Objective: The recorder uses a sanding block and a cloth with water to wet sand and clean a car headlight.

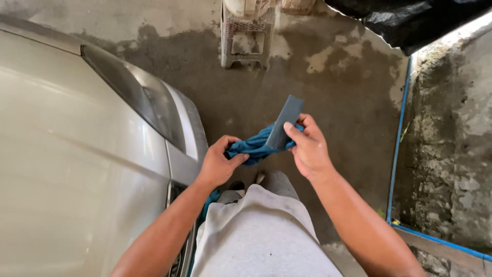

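Right hand (309,150): closed on a flat grey block (285,123), thumb across its near face, fingers behind. The block stands nearly upright and rises above the fingertips; its lower end sits in the cloth. It is probably a sanding or polishing block, though the view is too coarse to be sure.

Left hand (219,163): closed, thumb and fingers pinching the left end of a blue cloth (254,146).

Blue cloth: bunched between the two hands, running from the left fingertips across to the base of the block, where the right fingers press it against the block's lower part. A further strip of blue shows lower down, below the left wrist, beside the shorts.

Step in hand, as judged: the cloth is being gathered around or wiped along the block, both held in mid-air in front of the body. The next move seems to call for a firm right grip on the block while the left fingers draw the cloth tight.

Surroundings: silver car (77,154) with dark headlight (138,97), left of the left hand and well apart from the fingers; stained concrete floor (333,92) below; plastic stool (247,38) beyond the fingertips; blue pipe (398,138) along a rough wall (451,143), right of the right hand; grey shorts (261,231).
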